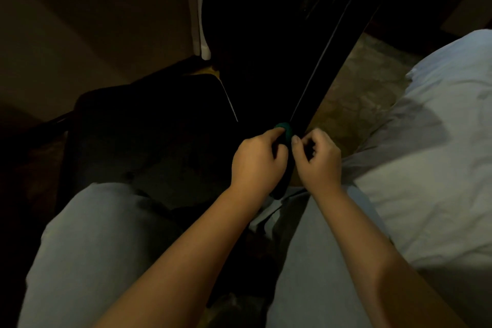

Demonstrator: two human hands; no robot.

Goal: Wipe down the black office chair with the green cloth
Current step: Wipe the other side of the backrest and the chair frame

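When wiping, treat green cloth, bunched mid-frame against black office chair, as light, limp, grippy: hold wadded thick in left hand pinch; right hand curled alongside, grip indeterminate.

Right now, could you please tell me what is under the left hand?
A bit of green cloth shows past the left hand, against the black chair. The hand covers the rest of it.

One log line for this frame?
stage: wipe | left hand: grips cloth against chair edge | right hand: curled beside cloth, hold unclear
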